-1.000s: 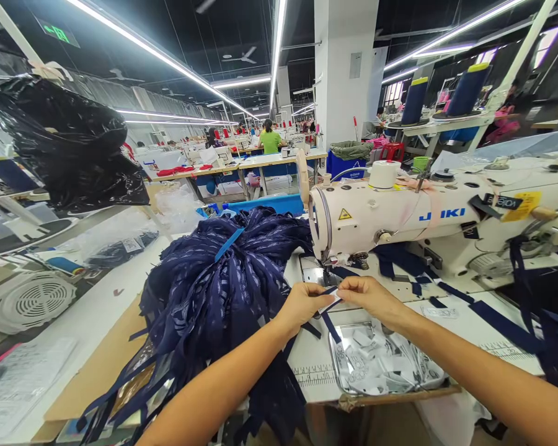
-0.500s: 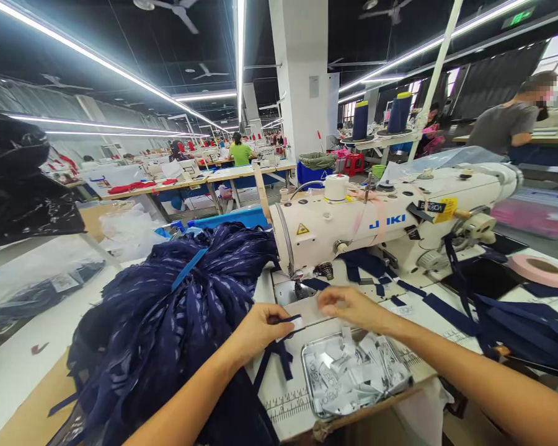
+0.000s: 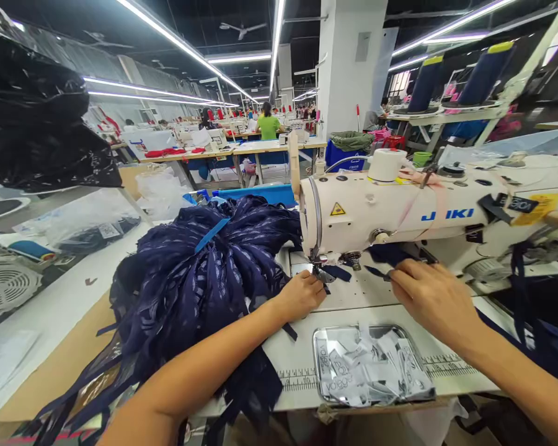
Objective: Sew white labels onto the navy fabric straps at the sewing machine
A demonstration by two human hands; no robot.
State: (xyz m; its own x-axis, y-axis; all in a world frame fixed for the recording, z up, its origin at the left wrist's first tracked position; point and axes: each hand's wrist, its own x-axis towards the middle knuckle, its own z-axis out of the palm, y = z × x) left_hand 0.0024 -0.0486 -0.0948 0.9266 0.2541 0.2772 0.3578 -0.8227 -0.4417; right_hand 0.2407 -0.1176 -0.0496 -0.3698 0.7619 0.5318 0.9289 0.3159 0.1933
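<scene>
My left hand (image 3: 302, 294) is closed at the needle area of a white sewing machine (image 3: 353, 214), its fingertips beside the presser foot (image 3: 317, 270). A dark navy strip shows a little by those fingers; most of it is hidden. Off to the right, under the machine's arm, my right hand (image 3: 428, 297) pinches the end of a narrow navy fabric strip (image 3: 376, 272). Below the hands, a metal tray (image 3: 317, 378) holds many white printed labels (image 3: 367, 365). A large gathered bundle of navy fabric (image 3: 199, 266), tied with a blue band (image 3: 212, 234), lies left of the machine.
A black plastic bag (image 3: 37, 118) hangs at the upper left. Clear bags (image 3: 97, 217) lie on the left of the table. Thread cones (image 3: 425, 83) stand behind the machine. Further back, a person in green (image 3: 268, 126) sits among other workstations.
My left hand has moved forward to the presser foot with the navy strip. My right hand has gone right, to beneath the machine's arm. The view has turned slightly left.
</scene>
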